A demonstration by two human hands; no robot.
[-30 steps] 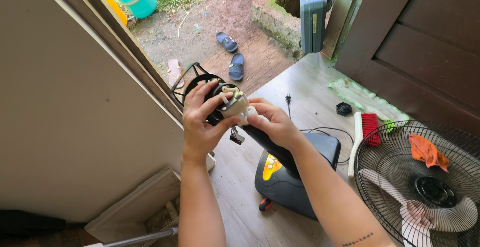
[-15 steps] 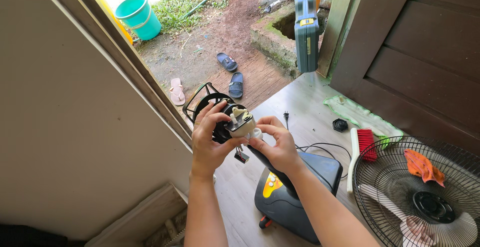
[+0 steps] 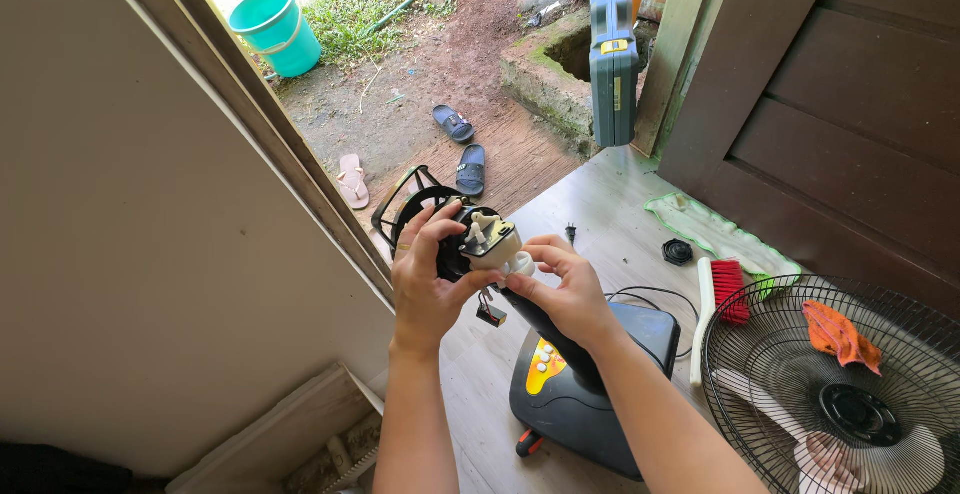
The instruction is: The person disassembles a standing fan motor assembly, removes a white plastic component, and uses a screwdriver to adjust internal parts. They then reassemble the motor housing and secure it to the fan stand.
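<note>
Black and cream plastic fills the middle of the head view: a fan motor head (image 3: pixel 470 244), stripped of its covers, is held up above the dark fan base (image 3: pixel 580 394) on the grey floor (image 3: pixel 620 214). The motor's left side is grasped by the left hand (image 3: pixel 425 289), fingers curled round the black housing. The right hand (image 3: pixel 570 294) is closed round the neck just below the cream gearbox, with the fingertips pressed at its underside. A small black part (image 3: pixel 490 312) is seen dangling on short wires beneath the motor.

To the right, a wire fan guard (image 3: pixel 830 394) lies flat with a white blade and an orange rag (image 3: pixel 840 334) on it. A red-bristled brush (image 3: pixel 722 289) lies just beside the guard, and a black round cap (image 3: pixel 677 251) rests farther off. A teal tool case (image 3: pixel 612 64) stands at the far doorway; sandals and a turquoise bucket (image 3: pixel 275 29) are outside.

The dangling part could be torn off, it is judged, if the motor is turned sharply, since its wires look thin. The base could also be tipped, being steadied only through the neck.
</note>
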